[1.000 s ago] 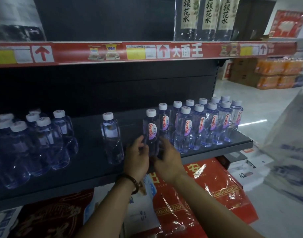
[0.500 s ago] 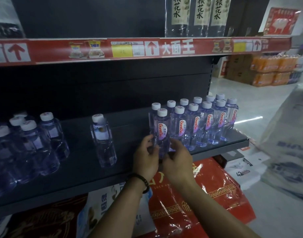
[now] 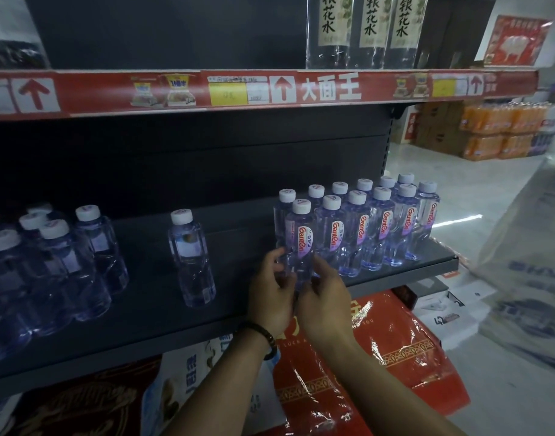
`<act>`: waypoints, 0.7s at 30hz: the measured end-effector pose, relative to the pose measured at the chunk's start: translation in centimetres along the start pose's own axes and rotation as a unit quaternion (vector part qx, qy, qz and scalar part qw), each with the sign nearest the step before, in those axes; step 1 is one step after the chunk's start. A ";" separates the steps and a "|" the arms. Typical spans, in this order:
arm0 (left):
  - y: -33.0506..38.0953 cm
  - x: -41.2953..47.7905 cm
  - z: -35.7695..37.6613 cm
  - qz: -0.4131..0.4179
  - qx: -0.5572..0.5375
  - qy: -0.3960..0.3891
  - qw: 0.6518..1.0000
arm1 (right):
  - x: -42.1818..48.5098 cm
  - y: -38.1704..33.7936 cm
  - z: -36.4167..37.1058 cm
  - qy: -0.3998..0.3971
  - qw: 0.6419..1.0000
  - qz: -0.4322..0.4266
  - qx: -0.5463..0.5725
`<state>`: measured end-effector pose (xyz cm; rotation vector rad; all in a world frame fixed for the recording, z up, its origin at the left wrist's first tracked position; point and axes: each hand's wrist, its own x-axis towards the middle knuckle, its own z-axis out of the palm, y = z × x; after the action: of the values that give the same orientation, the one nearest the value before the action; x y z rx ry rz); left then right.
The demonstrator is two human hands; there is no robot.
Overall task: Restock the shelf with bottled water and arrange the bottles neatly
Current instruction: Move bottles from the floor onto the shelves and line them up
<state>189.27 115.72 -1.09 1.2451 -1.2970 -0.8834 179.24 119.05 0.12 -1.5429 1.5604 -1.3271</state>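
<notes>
hands: left hand (image 3: 271, 297) and right hand (image 3: 323, 298) gripped one bottle (image 3: 299, 247) — upright
shelf (image 3: 163, 297): bottle touched the labelled row (image 3: 373, 228)

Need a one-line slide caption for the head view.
Left hand and right hand grip a Ganten bottle at the left end of the front row on the shelf.

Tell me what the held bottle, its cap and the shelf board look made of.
Held bottle: probably clear, glossy plastic; you can see through it and it glints.
Cap: white opaque plastic, matte-looking.
Shelf board: dark grey, likely painted metal, with a thin flat front edge; the dim light leaves that open.
</notes>
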 end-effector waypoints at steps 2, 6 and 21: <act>0.2 -0.2 0.0 0.006 0.005 0.002 1.000 | -0.1 -0.2 -0.1 -0.002 1.000 -0.006 -0.010; 0.7 -0.6 -0.4 0.016 0.013 -0.008 1.000 | -0.1 -0.3 -0.4 -0.006 0.999 -0.028 -0.028; -0.4 -1.4 -15.0 0.001 0.085 0.125 0.989 | -1.6 -4.1 7.6 -0.215 0.956 -0.194 -0.042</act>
<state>203.84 119.41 0.38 1.4384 -1.1894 -0.6030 188.00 119.28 0.80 -2.1038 1.0893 -1.0238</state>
